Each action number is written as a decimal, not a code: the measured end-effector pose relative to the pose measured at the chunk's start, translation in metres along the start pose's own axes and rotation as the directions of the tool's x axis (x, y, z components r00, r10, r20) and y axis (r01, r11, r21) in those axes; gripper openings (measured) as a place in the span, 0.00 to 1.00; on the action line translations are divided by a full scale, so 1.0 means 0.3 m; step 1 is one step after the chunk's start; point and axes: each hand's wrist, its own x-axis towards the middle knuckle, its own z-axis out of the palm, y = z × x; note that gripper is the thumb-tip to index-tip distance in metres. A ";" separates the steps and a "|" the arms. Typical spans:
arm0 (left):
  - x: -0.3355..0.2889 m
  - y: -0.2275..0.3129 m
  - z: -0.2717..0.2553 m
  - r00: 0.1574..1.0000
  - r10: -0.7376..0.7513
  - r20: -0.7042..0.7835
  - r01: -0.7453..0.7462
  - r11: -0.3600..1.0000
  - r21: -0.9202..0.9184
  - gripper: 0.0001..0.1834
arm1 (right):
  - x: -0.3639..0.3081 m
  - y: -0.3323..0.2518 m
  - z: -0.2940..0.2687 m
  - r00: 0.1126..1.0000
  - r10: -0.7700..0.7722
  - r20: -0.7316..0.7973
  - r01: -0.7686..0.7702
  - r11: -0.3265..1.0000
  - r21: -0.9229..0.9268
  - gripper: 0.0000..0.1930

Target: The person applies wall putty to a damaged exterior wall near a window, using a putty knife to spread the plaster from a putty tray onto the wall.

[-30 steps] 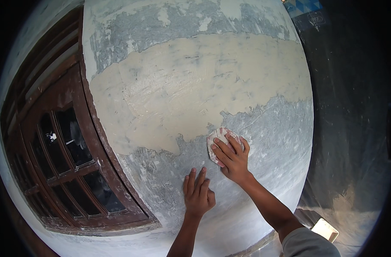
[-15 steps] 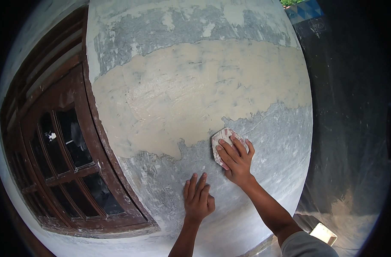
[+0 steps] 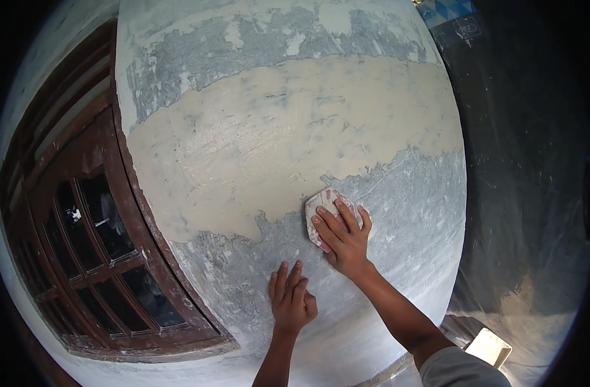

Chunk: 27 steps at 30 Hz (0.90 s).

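Note:
My right hand [image 3: 346, 238] presses a flat, angular block [image 3: 315, 219] against the wall [image 3: 398, 193]. The block is whitish with pink patches, and my fingers are spread over its outer face; I cannot make out its exact kind. Its upper edge lies just below the ragged lower border of a cream band of filler [image 3: 275, 135], on the grey surface. Lower and to the left, my left hand [image 3: 294, 300] rests with fingers stretched out on the bare grey wall, holding nothing.
A brown wooden window [image 3: 127, 271] with glass panes is set in the wall at the left. Along the right hangs a dark sheet [image 3: 521, 168]. A pale, boxy container [image 3: 488, 348] stands low at the bottom right.
The whole view has shifted slightly, so the wall, window and both hands appear a little further left. Against the wall, the block and my hands stay in nearly the same place.

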 end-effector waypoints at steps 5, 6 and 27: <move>0.001 0.003 -0.002 1.000 0.002 -0.002 -0.002 1.000 -0.010 0.11 | 0.000 -0.013 0.022 0.999 0.003 0.045 -0.002 1.000 -0.004 0.20; 0.001 0.004 -0.004 1.000 0.005 -0.004 -0.005 1.000 -0.005 0.11 | -0.046 -0.018 0.014 0.999 0.001 0.041 -0.001 1.000 -0.001 0.20; -0.003 -0.002 0.003 1.000 -0.002 0.003 0.002 1.000 0.005 0.11 | 0.054 -0.045 0.036 0.999 -0.040 0.021 0.040 0.999 0.006 0.20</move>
